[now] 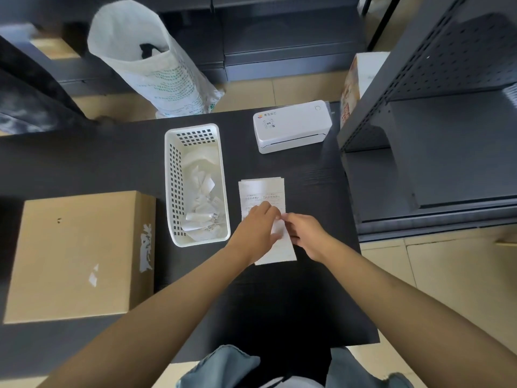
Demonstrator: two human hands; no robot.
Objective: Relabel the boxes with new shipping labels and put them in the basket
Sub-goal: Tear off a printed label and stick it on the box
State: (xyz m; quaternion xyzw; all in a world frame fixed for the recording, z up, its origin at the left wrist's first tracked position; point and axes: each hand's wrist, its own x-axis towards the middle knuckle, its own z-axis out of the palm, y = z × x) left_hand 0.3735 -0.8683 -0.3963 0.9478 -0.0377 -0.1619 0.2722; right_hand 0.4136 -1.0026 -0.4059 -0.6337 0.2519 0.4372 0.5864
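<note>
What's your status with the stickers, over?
Both hands pinching one label off the stack. Box waiting, unlabelled. Basket holds scraps. Nothing blocking.

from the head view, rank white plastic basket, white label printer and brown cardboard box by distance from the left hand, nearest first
1. White plastic basket, just left of the left hand.
2. White label printer, beyond it at the table's far side.
3. Brown cardboard box, far left.

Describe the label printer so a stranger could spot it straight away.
Start at the black table and go to its far right corner, beside the grey metal shelving. There sits the label printer, beyond the stack of labels and right of the white basket. It is the only solid, rounded white casing, with a small logo on top and a slot along its front.
</note>
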